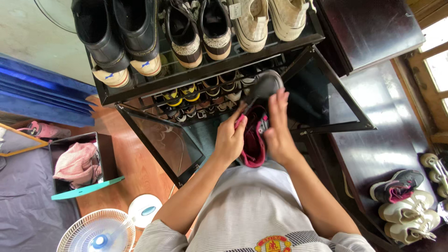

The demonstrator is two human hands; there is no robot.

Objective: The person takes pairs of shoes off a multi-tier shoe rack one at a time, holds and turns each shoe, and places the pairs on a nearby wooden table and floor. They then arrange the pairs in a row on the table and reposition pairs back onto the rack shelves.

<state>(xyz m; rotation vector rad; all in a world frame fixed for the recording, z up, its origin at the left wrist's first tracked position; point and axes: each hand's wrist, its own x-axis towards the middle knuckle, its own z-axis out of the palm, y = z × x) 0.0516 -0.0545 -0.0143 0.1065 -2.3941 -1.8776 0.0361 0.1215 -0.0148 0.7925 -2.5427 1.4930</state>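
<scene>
My left hand (229, 138) and my right hand (279, 126) both hold one dark sneaker (255, 140) with a pink lining, in front of my chest. Its toe points toward the black shoe rack (205, 70), near a middle shelf. The left hand grips the shoe's left side at the collar. Along its right side lie the fingers of the right hand, stretched toward the toe. On the rack's top shelf stand black shoes (116, 32), dark strapped shoes (198, 32) and beige sneakers (270, 21). More pairs fill the lower shelves.
A dark wooden bench (373, 116) runs along the right, with a dark-and-pink sneaker (396, 185) and white sneakers (410, 214) on it. A white fan (99, 231) stands bottom left. A box with pink cloth (79, 163) sits at the left.
</scene>
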